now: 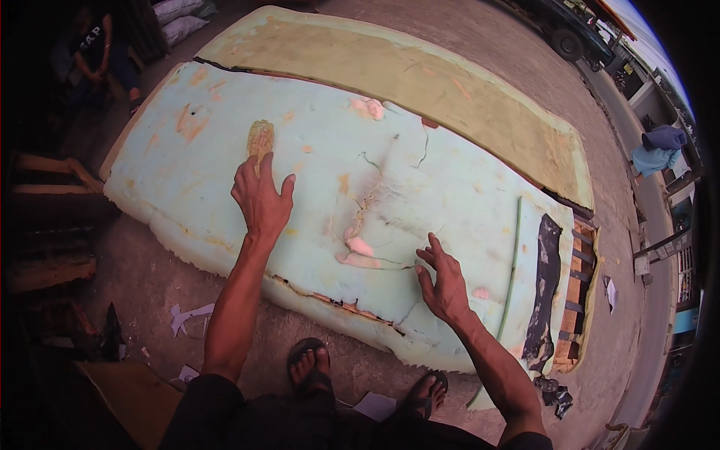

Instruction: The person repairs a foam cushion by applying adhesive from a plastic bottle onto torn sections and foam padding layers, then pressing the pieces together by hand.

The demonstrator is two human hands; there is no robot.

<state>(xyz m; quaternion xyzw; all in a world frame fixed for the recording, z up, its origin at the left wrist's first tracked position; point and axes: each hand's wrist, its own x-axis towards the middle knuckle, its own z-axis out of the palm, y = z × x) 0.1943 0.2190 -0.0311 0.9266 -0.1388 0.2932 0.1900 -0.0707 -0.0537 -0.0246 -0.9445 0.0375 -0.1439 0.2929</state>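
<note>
A large pale green foam pad (315, 187), worn and cracked, lies in front of me. My left hand (262, 196) is over its left part, thumb and fingers apart. Its fingertips reach the near end of a yellowish, crusted oblong object (261, 139), whose exact kind I cannot make out. Nothing seems to be gripped. Over the right part of the foam hovers my right hand (444, 281), fingers apart and holding nothing. Pink foam scraps (360, 247) sit in a split to its left, with another pink patch (368, 109) at the far edge.
A tan-faced panel (390, 75) extends along the far side. At the right end, a black strip (544, 285) and a slatted wooden frame (576, 292) show. Scraps (191, 319) litter the ground by my feet. A person (97, 52) sits at far left; a vehicle (566, 41) stands far right.
</note>
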